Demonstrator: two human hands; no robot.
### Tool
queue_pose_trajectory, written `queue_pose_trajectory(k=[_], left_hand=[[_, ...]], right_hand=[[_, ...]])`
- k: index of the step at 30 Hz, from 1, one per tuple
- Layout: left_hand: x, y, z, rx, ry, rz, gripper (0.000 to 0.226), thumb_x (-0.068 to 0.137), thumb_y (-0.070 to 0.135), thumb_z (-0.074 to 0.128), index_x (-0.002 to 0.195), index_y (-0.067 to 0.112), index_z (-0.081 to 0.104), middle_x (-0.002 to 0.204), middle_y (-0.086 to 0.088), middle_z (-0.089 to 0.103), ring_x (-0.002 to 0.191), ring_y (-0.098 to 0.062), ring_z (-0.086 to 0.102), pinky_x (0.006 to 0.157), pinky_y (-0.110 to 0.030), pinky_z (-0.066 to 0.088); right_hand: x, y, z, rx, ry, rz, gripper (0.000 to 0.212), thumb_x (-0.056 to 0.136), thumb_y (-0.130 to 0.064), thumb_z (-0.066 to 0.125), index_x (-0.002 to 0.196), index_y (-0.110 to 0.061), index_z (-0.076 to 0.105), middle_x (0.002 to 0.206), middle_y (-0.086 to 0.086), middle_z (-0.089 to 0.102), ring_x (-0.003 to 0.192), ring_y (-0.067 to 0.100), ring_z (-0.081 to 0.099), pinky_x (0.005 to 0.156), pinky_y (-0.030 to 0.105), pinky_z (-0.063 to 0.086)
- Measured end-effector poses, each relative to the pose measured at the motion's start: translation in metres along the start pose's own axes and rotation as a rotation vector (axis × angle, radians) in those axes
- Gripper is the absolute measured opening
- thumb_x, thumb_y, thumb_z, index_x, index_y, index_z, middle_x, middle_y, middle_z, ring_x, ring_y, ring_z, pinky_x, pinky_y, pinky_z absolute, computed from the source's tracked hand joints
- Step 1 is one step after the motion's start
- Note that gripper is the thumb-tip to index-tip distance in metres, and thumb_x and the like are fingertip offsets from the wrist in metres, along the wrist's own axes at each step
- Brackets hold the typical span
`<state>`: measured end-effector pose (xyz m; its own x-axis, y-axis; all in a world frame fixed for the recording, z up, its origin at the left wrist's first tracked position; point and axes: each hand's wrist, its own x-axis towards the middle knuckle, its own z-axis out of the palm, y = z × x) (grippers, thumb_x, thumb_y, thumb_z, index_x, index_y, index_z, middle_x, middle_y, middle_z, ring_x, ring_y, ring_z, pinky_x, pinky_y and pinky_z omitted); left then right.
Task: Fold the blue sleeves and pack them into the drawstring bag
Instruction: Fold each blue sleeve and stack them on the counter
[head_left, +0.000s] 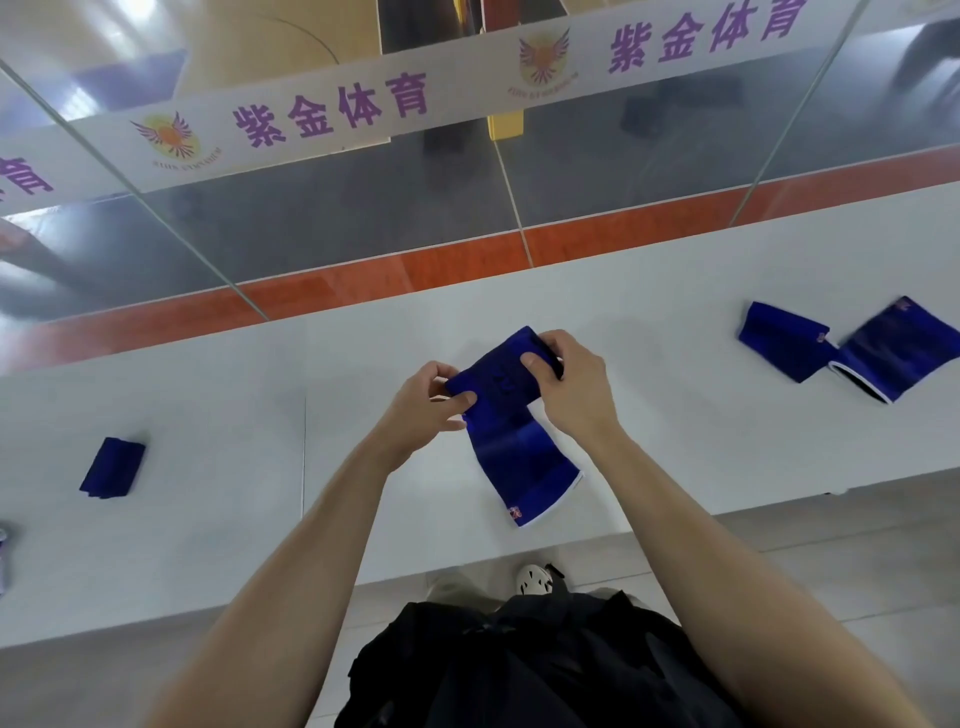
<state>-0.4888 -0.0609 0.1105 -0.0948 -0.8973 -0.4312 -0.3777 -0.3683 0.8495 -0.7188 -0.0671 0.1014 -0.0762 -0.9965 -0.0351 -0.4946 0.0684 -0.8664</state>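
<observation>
Fingers (531, 362) pinch the blue sleeve (524, 457), white-trimmed end pointing nearward.

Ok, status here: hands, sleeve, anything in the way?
Both pinching: left hand and right hand on middle sleeve, half folded. At left, folded sleeve; at right, loose sleeves. Nothing in the way.
</observation>
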Motion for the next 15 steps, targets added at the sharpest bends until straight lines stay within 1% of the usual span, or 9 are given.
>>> queue_pose_trajectory(k=[2,4,6,8,9,10,12,14,15], left_hand=[[-0.001,-0.002,0.004,-0.085,0.040,-0.015,0.023,0.106,0.012,0.073,0.124,0.008,0.060,0.125,-0.013,0.074,0.117,-0.032,0.076,0.092,-0.049,0.069],[0.000,-0.001,0.007,-0.113,0.079,-0.006,0.023,0.105,0.007,0.072,0.123,0.009,0.058,0.127,-0.015,0.071,0.117,-0.033,0.076,0.091,-0.050,0.069],[0.000,0.000,0.007,-0.116,0.114,0.034,0.029,0.104,0.004,0.072,0.124,0.014,0.054,0.126,-0.014,0.069,0.113,-0.031,0.076,0.089,-0.048,0.070],[0.000,0.002,0.003,-0.080,0.127,0.084,0.034,0.103,0.003,0.072,0.124,0.019,0.052,0.123,-0.011,0.070,0.108,-0.028,0.077,0.082,-0.039,0.069],[0.000,0.002,0.000,-0.033,0.118,0.098,0.034,0.102,0.002,0.072,0.124,0.021,0.053,0.122,-0.009,0.071,0.106,-0.026,0.078,0.078,-0.034,0.067],[0.000,0.002,-0.002,0.015,0.099,0.104,0.033,0.102,0.002,0.072,0.123,0.022,0.055,0.120,-0.007,0.073,0.105,-0.025,0.078,0.077,-0.031,0.065],[0.001,0.000,-0.005,0.027,0.057,0.078,0.027,0.102,0.006,0.073,0.121,0.020,0.059,0.119,-0.008,0.076,0.105,-0.027,0.079,0.081,-0.035,0.067],[0.001,-0.002,-0.007,-0.100,0.025,0.001,0.019,0.107,0.017,0.071,0.123,0.012,0.061,0.119,-0.014,0.078,0.108,-0.030,0.081,0.089,-0.043,0.070],[0.001,-0.003,-0.008,-0.169,0.012,-0.045,0.023,0.110,0.022,0.069,0.124,0.008,0.061,0.120,-0.017,0.079,0.109,-0.032,0.081,0.092,-0.046,0.069]], right_hand=[[-0.001,0.002,0.005,0.065,0.021,0.064,0.019,0.108,-0.028,0.067,0.123,-0.017,0.068,0.108,-0.008,0.073,0.093,0.005,0.068,0.077,0.012,0.048],[-0.001,0.005,0.008,0.134,0.043,0.140,0.018,0.106,-0.030,0.071,0.119,-0.018,0.069,0.104,-0.008,0.074,0.093,0.002,0.069,0.075,0.016,0.052],[-0.001,0.008,0.009,0.214,0.034,0.221,0.020,0.104,-0.031,0.075,0.118,-0.018,0.069,0.103,-0.005,0.076,0.093,0.007,0.074,0.070,0.024,0.063],[-0.001,0.009,0.011,0.296,0.007,0.280,0.021,0.103,-0.028,0.076,0.118,-0.016,0.068,0.107,0.003,0.078,0.094,0.017,0.080,0.067,0.036,0.070],[-0.002,0.009,0.012,0.296,0.001,0.288,0.022,0.103,-0.028,0.076,0.119,-0.016,0.068,0.109,0.005,0.079,0.096,0.019,0.080,0.066,0.039,0.070],[-0.002,0.008,0.013,0.266,0.001,0.282,0.021,0.104,-0.028,0.075,0.120,-0.016,0.067,0.110,0.005,0.078,0.097,0.019,0.080,0.065,0.036,0.070],[-0.002,0.007,0.015,0.190,0.016,0.251,0.021,0.105,-0.031,0.073,0.120,-0.018,0.067,0.111,0.002,0.077,0.101,0.017,0.076,0.064,0.025,0.064],[-0.002,0.007,0.018,0.151,0.035,0.233,0.021,0.105,-0.033,0.073,0.119,-0.019,0.068,0.109,-0.001,0.076,0.101,0.015,0.073,0.067,0.020,0.058],[-0.003,0.007,0.021,0.147,0.041,0.231,0.020,0.105,-0.033,0.073,0.119,-0.020,0.067,0.109,-0.002,0.076,0.101,0.016,0.073,0.070,0.022,0.059]])
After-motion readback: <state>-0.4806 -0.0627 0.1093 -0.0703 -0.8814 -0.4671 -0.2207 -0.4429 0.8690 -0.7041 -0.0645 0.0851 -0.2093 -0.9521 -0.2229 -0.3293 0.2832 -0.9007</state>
